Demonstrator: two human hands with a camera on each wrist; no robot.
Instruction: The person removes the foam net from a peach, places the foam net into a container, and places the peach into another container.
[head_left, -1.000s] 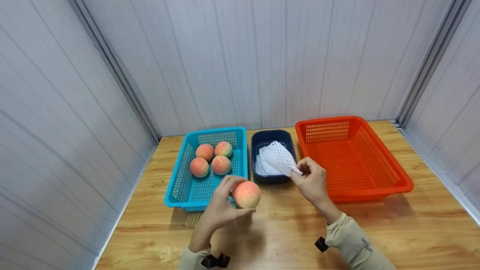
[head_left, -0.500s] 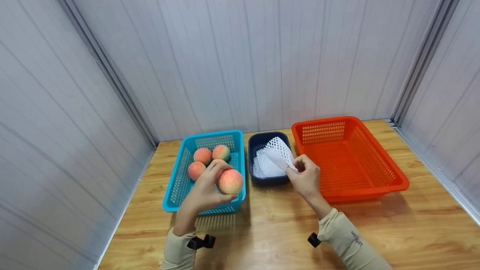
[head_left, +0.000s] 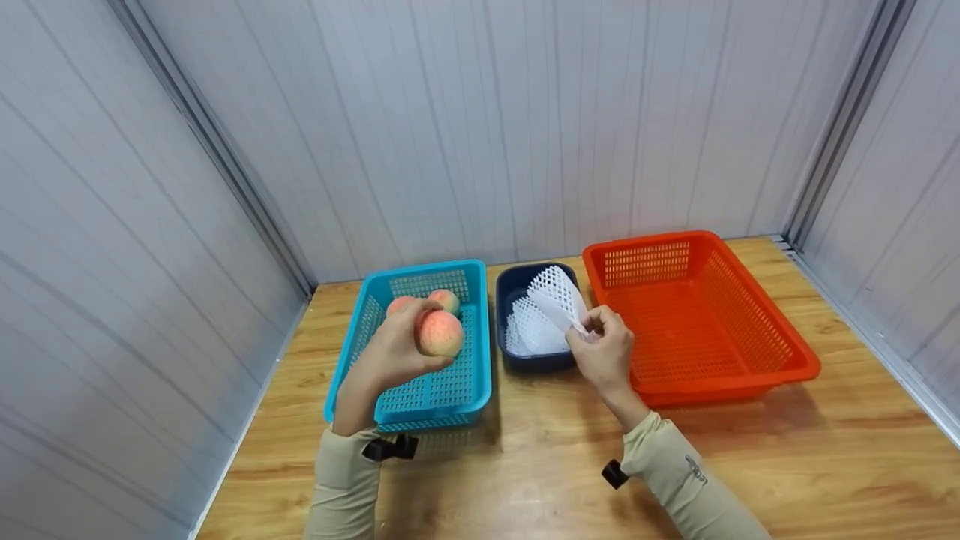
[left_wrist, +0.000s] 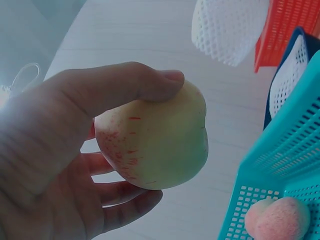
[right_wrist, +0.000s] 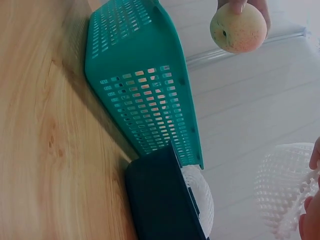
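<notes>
My left hand (head_left: 386,356) grips a pink and yellow peach (head_left: 440,334), fingers and thumb curled round its sides, held up over the turquoise basket (head_left: 477,405). In the left wrist view the held peach (left_wrist: 160,142) shows its pale yellow-green side with red flecks. Two more peaches (head_left: 445,301) show in the basket past the hand; the hand hides part of the inside. My right hand (head_left: 606,351) pinches the end of a white foam fruit net (head_left: 556,295) above the navy tub (head_left: 538,364). More white foam nets (head_left: 534,330) lie inside that tub.
To the right of the tub stands a red-orange basket (head_left: 720,386) with slotted walls. All three containers are on a wood-grain table (head_left: 525,465), near a pale panelled wall (head_left: 465,135) at the back. Another wall (head_left: 97,300) stands at the left.
My left hand has moved left and away from me with the peach, from beside the turquoise basket's front corner to over its middle. The right hand keeps its pinch on the foam net, shifting slightly left.
</notes>
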